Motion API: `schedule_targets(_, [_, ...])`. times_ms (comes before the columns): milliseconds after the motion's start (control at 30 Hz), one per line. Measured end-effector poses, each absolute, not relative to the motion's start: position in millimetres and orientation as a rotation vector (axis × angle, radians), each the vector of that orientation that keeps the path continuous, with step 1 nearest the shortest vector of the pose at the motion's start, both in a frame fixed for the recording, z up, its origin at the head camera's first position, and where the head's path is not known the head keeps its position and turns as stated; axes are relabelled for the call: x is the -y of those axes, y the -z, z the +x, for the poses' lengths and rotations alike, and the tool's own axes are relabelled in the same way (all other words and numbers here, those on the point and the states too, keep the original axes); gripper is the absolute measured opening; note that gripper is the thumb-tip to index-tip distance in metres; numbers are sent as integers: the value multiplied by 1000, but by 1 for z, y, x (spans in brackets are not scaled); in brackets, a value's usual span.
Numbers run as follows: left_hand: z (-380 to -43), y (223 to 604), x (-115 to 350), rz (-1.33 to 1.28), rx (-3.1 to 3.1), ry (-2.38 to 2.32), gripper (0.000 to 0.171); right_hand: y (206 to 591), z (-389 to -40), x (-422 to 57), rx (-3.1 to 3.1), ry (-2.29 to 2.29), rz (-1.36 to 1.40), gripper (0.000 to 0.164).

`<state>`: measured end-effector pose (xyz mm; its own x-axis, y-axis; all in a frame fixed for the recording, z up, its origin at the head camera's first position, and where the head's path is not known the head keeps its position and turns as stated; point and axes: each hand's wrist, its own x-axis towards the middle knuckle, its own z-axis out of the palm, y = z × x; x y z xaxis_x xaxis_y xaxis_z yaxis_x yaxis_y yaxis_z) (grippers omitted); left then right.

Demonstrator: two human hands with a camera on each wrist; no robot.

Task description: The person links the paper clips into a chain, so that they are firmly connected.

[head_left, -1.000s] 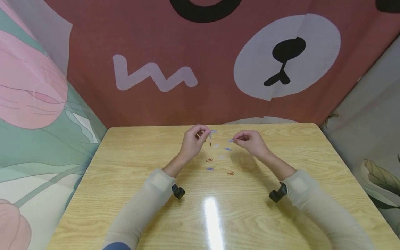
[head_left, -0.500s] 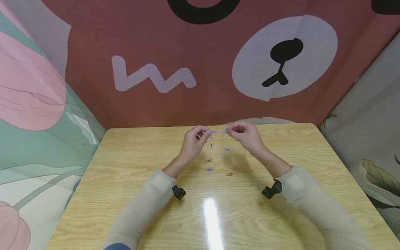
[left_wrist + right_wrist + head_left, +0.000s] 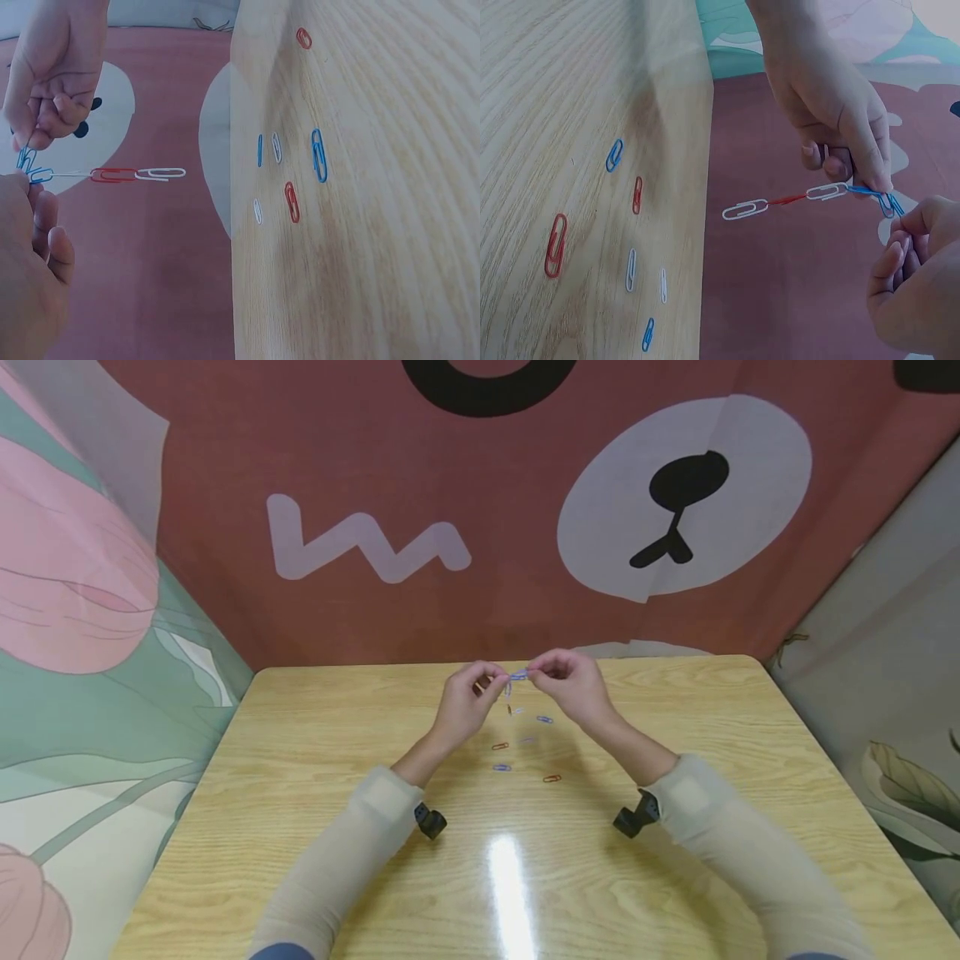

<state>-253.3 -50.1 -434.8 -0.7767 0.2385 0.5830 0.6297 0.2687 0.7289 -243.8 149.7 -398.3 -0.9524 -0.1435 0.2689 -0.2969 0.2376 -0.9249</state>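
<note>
Near the far edge of the table (image 3: 600, 893), the left hand (image 3: 462, 697) pinches the blue top link of a paperclip chain (image 3: 112, 175), which hangs with its long axis upright, its white end pointing down. The right hand (image 3: 573, 689), fingertips together, pinches a blue clip (image 3: 27, 157) pointing left at that link; whether the two are hooked is hard to tell. Six loose clips (image 3: 319, 155) lie below.

Multicoloured paperclip chain (image 3: 787, 200) hanging, blue clip (image 3: 28, 157) at top
</note>
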Motion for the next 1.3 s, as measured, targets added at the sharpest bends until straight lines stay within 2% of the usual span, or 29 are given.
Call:
schedule_targets(567, [-253,436,50,-811,2159,1476,8,397,-242,-144,2360,-1821,303,9])
schedule_targets(800, [-253,436,50,-807,2145,1470,8,397,-241,-145,2340,-1842,313,2])
schedule_targets(1300, [-253,435,55,-761,2167,1524,9,397,-244,-152,2264,-1909,359,10])
